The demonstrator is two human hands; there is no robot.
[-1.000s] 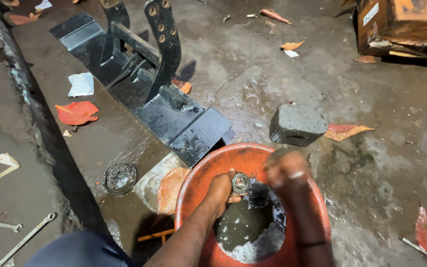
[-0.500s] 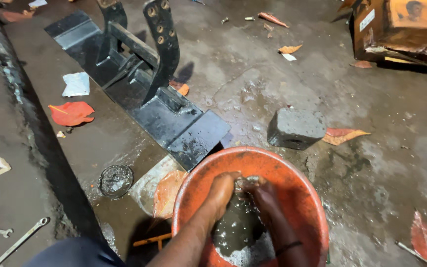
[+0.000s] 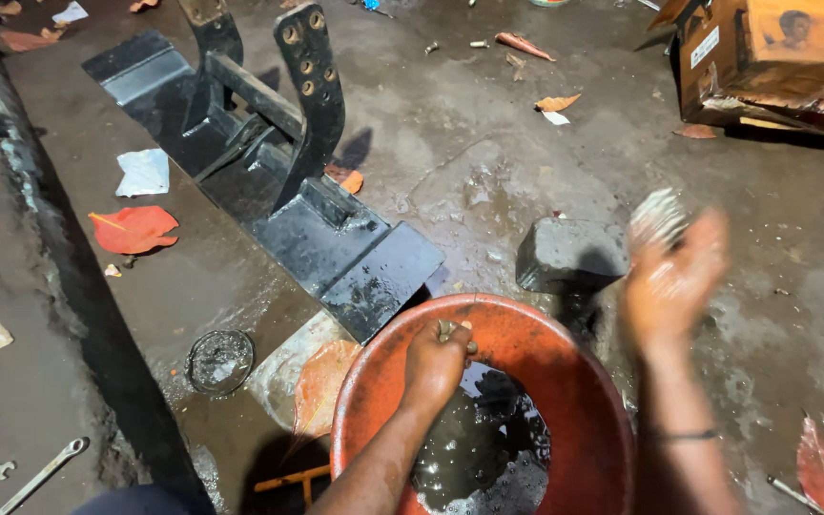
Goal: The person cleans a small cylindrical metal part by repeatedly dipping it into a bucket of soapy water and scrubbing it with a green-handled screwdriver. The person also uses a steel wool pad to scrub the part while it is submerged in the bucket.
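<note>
The person is washing small metal parts in an orange plastic basin (image 3: 488, 329) of dark, dirty liquid that sits on the wet concrete floor (image 3: 488, 172). The left hand (image 3: 436, 362) is closed around a small metal part (image 3: 447, 329), held just above the liquid near the basin's far rim. The right hand (image 3: 669, 281) is raised clear of the basin beyond its right rim, blurred, fingers curled about a pale roundish piece (image 3: 658, 215); how firmly it grips cannot be told. Judging from this, rinsing is under way; the next move calls for keeping hold of slippery pieces.
</note>
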